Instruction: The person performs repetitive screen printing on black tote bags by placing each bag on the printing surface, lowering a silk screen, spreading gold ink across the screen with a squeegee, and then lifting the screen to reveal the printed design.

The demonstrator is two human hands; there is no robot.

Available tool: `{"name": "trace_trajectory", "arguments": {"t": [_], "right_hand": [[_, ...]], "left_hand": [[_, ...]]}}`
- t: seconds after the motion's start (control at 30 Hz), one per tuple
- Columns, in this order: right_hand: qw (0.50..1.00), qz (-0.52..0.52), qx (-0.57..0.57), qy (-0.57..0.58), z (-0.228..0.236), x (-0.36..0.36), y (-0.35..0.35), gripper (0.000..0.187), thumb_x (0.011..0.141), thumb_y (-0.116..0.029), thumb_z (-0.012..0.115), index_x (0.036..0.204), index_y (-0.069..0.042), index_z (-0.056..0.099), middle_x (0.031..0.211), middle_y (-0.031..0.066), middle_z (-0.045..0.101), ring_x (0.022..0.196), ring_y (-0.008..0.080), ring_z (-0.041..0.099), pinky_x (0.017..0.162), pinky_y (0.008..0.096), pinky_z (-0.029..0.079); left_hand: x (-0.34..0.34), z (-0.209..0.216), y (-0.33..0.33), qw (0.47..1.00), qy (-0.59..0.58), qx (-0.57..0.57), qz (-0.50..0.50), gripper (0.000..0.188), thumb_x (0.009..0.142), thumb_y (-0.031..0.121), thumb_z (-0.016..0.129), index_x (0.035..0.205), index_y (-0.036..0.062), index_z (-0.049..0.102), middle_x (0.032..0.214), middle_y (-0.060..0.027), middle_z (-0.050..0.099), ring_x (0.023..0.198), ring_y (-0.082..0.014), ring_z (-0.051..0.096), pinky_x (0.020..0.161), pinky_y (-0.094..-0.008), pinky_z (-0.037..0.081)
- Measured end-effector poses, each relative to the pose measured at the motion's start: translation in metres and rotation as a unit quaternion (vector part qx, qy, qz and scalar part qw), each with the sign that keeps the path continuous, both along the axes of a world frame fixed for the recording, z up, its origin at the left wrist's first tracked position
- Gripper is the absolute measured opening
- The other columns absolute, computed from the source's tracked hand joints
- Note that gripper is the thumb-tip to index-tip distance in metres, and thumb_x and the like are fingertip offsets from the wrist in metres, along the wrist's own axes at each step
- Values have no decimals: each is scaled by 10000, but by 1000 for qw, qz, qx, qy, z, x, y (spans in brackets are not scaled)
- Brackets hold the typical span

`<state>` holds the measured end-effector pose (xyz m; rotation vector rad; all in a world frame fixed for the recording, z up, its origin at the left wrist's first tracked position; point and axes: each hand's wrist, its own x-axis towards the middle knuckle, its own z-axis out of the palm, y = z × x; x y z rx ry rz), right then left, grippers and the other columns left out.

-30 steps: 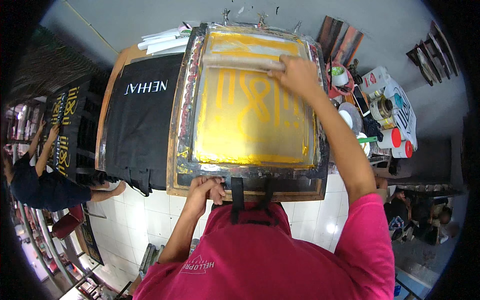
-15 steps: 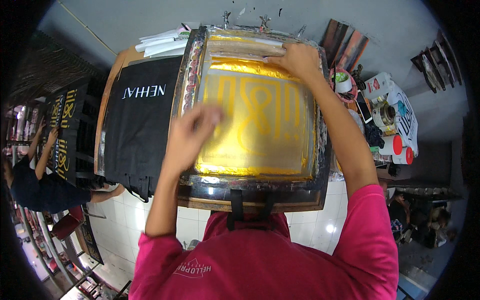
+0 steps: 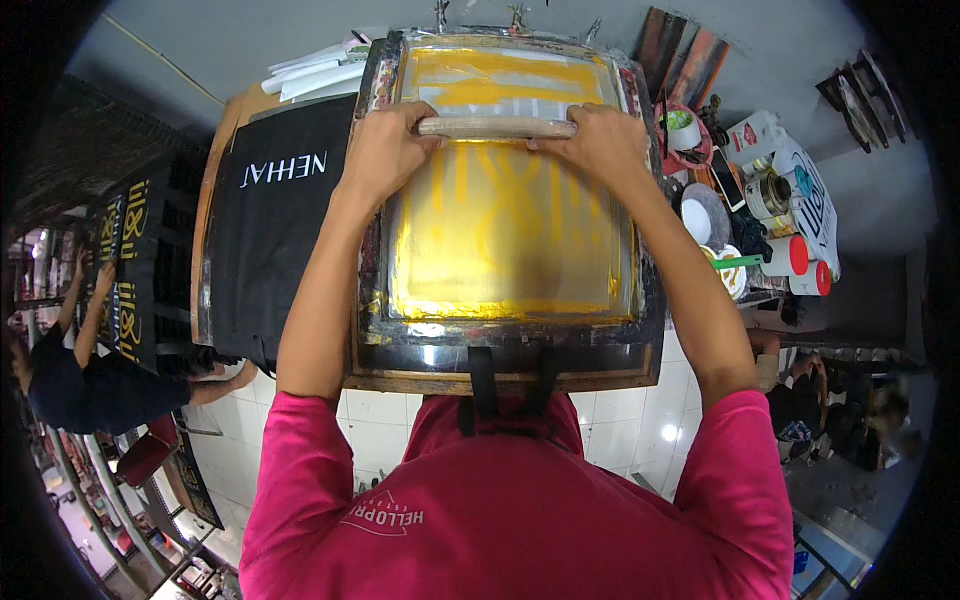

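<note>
A long squeegee (image 3: 495, 128) lies across the upper part of a screen-printing frame (image 3: 520, 333). My left hand (image 3: 392, 150) grips its left end, and my right hand (image 3: 603, 145) grips its right end. Yellow-gold ink (image 3: 470, 305) coats the mesh, thickest along the near edge and in streaks beyond the squeegee. Between my forearms, a large yellow lettered pattern (image 3: 500, 200) shows faintly through the mesh. Two black straps (image 3: 482, 380) hang over the near edge of the wooden board under the frame.
On the left lies a black fabric bag (image 3: 285, 230) with white lettering. Rolled white papers (image 3: 315, 80) are behind it. Ink tubs, a phone (image 3: 727, 180) and red-lidded containers (image 3: 797, 255) crowd the right side. Another person (image 3: 95, 365) handles printed black fabric at far left.
My left hand has moved up from over the mesh and taken hold of the squeegee's left end. The squeegee has come nearer to me, with my right hand still on it.
</note>
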<state>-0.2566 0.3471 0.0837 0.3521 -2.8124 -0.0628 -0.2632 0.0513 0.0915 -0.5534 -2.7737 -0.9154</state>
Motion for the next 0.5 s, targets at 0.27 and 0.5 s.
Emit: {"name": "trace_trajectory", "arguments": {"t": [0.27,0.5], "right_hand": [[1000,2,-27,-1,-3,72,-10,683,650,-765,753,799,-98,752,801,87,731,730,278,724,605,405,566],[998,11,-65,-18,-2,166,-21,532,706,-613,775,754,-90,691,755,84,662,730,286,689,621,445,559]], "left_hand": [[69,6,-8,1000,-15,14,-8,312,783,164,821,1050,27,737,935,-194,728,851,-335,717,761,-399,550],[159,10,-22,999,-42,-7,-22,290,766,118,808,1025,13,733,959,-177,721,908,-356,685,829,-415,531]]}}
